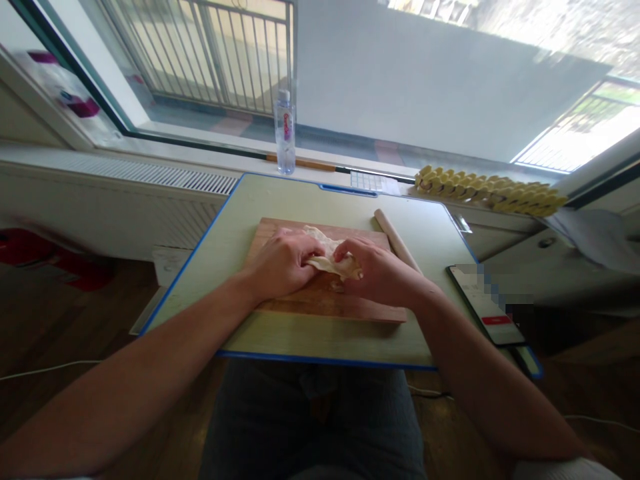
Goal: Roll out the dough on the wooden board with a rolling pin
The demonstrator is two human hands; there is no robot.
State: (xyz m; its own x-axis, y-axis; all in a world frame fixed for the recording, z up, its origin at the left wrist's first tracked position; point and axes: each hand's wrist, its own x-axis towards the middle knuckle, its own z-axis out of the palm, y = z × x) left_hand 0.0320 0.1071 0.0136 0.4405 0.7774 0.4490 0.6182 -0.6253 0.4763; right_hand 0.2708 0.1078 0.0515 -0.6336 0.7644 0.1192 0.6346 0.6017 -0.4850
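A thin, uneven sheet of pale dough (330,252) lies crumpled over a wooden cutting board (320,303). My left hand (287,260) is closed on the dough's left edge, fingers curled under. On the other side my right hand (373,270) pinches the right part of it between thumb and fingers. Some of the fingers are hidden behind the hands and the dough. Beyond my right hand a pale wooden rolling pin (397,239) rests on the table, partly beside the board's right edge.
The small blue-edged table (215,240) carries the board. At its right edge lies a tablet or phone (485,303). A clear water bottle (285,137) stands on the windowsill, with a yellow ridged object (485,189) farther right. A ribbed radiator cover (165,175) runs along the left.
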